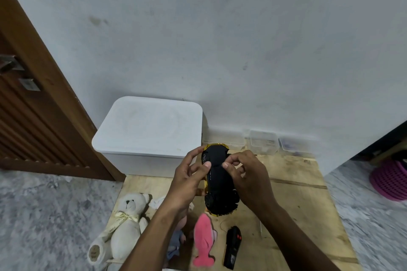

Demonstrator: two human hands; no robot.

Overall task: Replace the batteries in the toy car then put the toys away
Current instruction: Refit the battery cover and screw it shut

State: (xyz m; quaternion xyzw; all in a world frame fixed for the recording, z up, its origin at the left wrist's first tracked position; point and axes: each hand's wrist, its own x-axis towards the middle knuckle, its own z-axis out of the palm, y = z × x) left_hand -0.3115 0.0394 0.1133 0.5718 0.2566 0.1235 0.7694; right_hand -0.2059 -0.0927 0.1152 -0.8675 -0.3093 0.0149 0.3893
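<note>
Grip: both hands hold the toy car [218, 179] belly-up above the wooden board [293, 200]; the left hand [189, 179] cradles its side with the thumb laid on the black underside, and the right hand [246, 177] clasps the other side while its thumb and forefinger pinch at a spot near the middle of the chassis.
Storage box: a white lidded box [149, 126] stands against the wall, just behind the board, lid shut; judged the place for the toys later.
Teddy bear: a cream teddy bear [125, 224] lies on its back at the board's left edge, well apart from the car.
Pink toy: a pink fish-shaped toy [203, 241] lies below the car, beside a black remote [233, 246].
Step in hand: likely working the battery cover; whether it is open, screwed or latched is too small to tell.
Doing it well: keep the left hand firm so the car cannot twist, press with the right fingertips on the catch only, and hold the car low over the board so a loose cover or cell drops onto wood, not the floor.
</note>
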